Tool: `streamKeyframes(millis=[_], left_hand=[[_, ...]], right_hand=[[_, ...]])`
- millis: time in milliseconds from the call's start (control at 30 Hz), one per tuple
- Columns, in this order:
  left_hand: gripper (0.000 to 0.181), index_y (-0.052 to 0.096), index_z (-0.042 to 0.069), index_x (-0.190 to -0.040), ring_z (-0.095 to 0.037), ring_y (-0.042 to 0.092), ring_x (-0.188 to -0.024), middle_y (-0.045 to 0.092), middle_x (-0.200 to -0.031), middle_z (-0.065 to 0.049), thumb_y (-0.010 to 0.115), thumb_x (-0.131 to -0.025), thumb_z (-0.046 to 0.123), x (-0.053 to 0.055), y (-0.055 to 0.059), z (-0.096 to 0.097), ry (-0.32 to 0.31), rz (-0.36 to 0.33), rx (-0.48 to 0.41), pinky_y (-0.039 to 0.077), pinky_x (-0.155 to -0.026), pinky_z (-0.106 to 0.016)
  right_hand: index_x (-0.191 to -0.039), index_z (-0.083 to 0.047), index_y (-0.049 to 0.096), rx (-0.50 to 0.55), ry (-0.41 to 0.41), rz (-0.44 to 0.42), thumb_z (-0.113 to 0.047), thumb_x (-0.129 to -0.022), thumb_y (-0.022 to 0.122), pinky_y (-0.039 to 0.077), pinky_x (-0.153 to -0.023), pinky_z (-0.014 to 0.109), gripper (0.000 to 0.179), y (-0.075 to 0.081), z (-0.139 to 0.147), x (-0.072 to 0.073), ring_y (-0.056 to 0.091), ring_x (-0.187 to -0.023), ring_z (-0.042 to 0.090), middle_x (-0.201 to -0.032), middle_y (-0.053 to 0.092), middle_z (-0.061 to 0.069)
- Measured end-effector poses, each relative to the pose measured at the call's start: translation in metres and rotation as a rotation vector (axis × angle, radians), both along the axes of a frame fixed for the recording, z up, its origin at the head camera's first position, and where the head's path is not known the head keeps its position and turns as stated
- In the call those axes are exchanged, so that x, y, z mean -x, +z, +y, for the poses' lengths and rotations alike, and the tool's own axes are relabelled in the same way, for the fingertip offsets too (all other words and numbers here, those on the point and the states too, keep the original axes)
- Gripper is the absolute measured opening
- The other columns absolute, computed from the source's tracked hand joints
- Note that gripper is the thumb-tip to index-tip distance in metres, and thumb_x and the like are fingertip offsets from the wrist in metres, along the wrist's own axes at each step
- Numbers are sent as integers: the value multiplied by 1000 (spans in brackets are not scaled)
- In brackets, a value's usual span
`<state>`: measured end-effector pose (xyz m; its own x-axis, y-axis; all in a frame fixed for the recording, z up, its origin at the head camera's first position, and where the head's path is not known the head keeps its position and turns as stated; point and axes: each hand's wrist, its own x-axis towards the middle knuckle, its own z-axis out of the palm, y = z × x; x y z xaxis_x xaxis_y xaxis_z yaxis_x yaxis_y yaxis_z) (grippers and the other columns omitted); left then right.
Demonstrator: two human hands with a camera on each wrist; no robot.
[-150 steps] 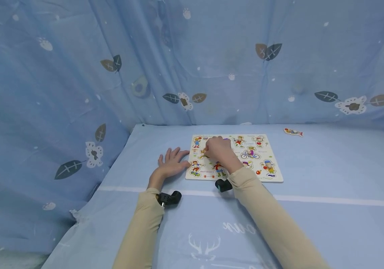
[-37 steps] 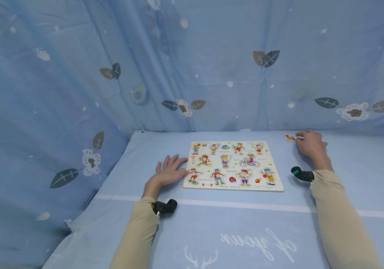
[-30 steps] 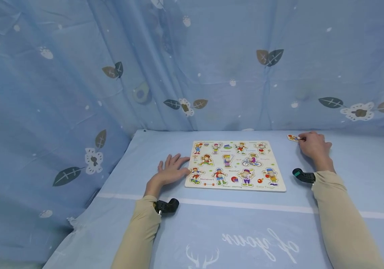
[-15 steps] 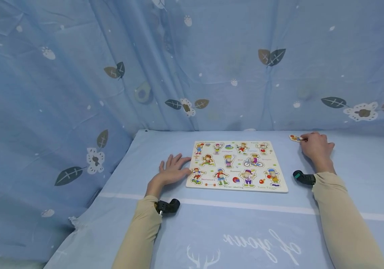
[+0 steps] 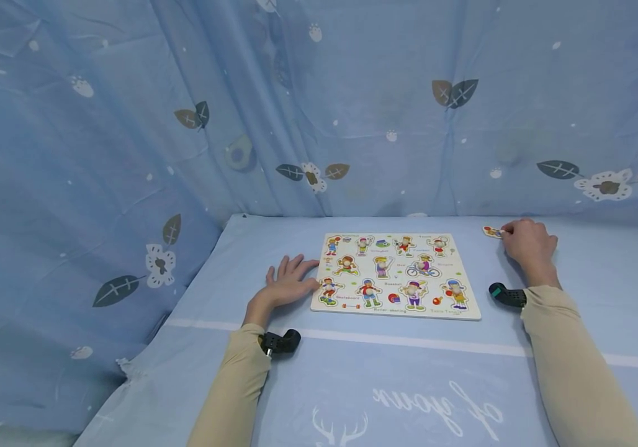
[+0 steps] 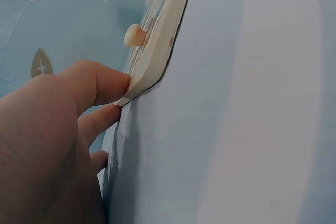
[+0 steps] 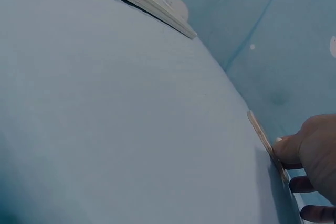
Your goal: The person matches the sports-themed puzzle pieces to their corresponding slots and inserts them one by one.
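A cream wooden knob puzzle board (image 5: pixel 390 300) lies on the table, filled with colourful sports figures that bear small knobs. My left hand (image 5: pixel 285 284) rests at its left edge, fingers spread; in the left wrist view the thumb (image 6: pixel 107 83) touches the board's corner. Right of the board, near the back of the table, lies a loose puzzle piece (image 5: pixel 491 232) with a red and yellow figure. My right hand (image 5: pixel 531 247) pinches it by its small knob. The right wrist view shows the piece (image 7: pixel 261 135) edge-on, partly covered by the fingers.
A light blue cloth (image 5: pixel 408 379) with a white stripe and lettering covers the table. Behind and to the left hangs a blue curtain (image 5: pixel 352 93) with printed leaves, meeting the table's back edge close to my right hand. Each wrist wears a black camera (image 5: pixel 282 342).
My right hand has left the runner figure on the board and gone right to the loose piece, whose knob it now pinches. The left hand stays at the board's edge.
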<state>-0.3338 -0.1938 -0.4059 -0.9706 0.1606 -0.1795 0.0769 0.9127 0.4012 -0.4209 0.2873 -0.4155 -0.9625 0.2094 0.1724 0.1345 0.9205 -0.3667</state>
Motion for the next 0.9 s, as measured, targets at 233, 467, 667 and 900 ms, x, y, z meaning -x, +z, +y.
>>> streamKeyframes(millis=[233,467,667,900], left_hand=[[66,37,30,-153,-37,-5,-152,12,-166,-6,49,-89,46,0,1,0,0,5,-4,-4,-116,-65],[66,38,30,-153,-36,-5,-152,13,-166,-6,50,-90,46,-1,1,1,1,5,-5,-4,-117,-64],[67,38,30,-152,-36,-4,-152,13,-166,-6,50,-88,45,1,0,2,8,9,3,-5,-117,-64],[67,37,30,-153,-36,-5,-152,13,-166,-6,50,-89,45,1,-2,0,12,13,3,-5,-117,-63]], right_hand=[[-116,5,65,17,34,-11,-13,-100,48,41,-85,65,29,7,5,-3,54,-103,49,-117,59,30],[-113,8,64,48,60,0,-14,-99,51,45,-79,59,30,10,6,-5,55,-100,47,-115,59,31],[-112,9,64,58,85,34,-17,-99,53,45,-76,56,31,12,4,-5,56,-96,46,-111,60,32],[-109,9,65,81,106,32,-21,-98,57,44,-70,50,33,14,1,-3,54,-86,39,-104,63,29]])
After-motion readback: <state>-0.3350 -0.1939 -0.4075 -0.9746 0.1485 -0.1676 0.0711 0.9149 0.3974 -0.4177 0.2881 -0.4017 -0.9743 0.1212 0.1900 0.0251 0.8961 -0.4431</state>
